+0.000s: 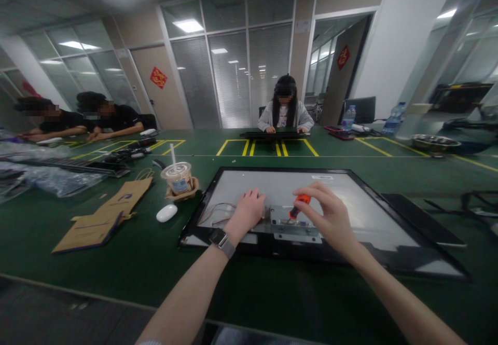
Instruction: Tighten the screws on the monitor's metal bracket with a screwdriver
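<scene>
A flat monitor panel (350,215) lies back-up on the green table, with a metal circuit-board cover (298,225) near its front edge and thin coloured wires (218,215) to the left. My right hand (329,215) is closed on a small orange-handled screwdriver (299,203), its tip down on the metal cover. My left hand (249,210), a watch on its wrist, rests with curled fingers on the panel just left of the cover.
A lidded drink cup with a straw (178,177), a white mouse (167,212) and a brown paper bag (105,212) lie to the left. A black panel (420,218) lies to the right. Three people work at the table's far side and far left.
</scene>
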A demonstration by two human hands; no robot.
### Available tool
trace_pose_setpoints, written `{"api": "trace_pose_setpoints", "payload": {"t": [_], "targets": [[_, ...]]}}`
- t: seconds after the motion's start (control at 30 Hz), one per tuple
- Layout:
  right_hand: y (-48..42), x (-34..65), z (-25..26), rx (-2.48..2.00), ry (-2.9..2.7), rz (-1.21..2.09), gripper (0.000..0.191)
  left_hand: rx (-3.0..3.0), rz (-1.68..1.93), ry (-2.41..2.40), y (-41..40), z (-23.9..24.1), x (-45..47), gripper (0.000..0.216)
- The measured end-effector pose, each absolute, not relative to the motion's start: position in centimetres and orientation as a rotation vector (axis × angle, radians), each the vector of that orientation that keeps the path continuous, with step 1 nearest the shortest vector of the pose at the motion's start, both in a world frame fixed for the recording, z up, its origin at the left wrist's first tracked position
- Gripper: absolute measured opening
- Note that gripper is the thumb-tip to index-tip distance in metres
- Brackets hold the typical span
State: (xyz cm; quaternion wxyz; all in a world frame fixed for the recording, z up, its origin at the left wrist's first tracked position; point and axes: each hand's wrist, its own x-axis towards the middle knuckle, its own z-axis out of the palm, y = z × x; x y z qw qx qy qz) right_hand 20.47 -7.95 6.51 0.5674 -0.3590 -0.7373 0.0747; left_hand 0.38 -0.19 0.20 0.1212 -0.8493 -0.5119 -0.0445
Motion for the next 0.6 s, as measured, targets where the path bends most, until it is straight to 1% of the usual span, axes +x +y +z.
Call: {"api": "trace_pose_setpoints", "payload": {"t": [0.07, 0.17, 0.23, 0.33, 0.5, 0.6], "targets": [[-7.88, 20.55, 6.36, -0.846, -1.737, 0.206, 0.012, -2.482, -0.132, -1.497, -0.21, 0.28, 0.40, 0.031], [-7.91, 20.69, 6.07, -0.824, -1.764, 0.266, 0.026, -2.480, -0.127, -1.508, -0.17, 0.29, 0.47, 0.030], [-8.00, 20.73, 6.00, -0.793, -1.790, 0.310, 0.030, -2.478, -0.126, -1.506, -0.13, 0.23, 0.48, 0.029], [-8.09, 20.71, 6.15, -0.778, -1.809, 0.324, 0.026, -2.469, -0.134, -1.498, -0.12, 0.10, 0.44, 0.029], [-7.85, 20.64, 6.35, -0.803, -1.725, 0.265, 0.008, -2.471, -0.137, -1.483, -0.25, 0.14, 0.40, 0.030], [-7.63, 20.61, 6.16, -0.828, -1.668, 0.250, 0.006, -2.474, -0.137, -1.494, -0.29, 0.20, 0.40, 0.030]]}}
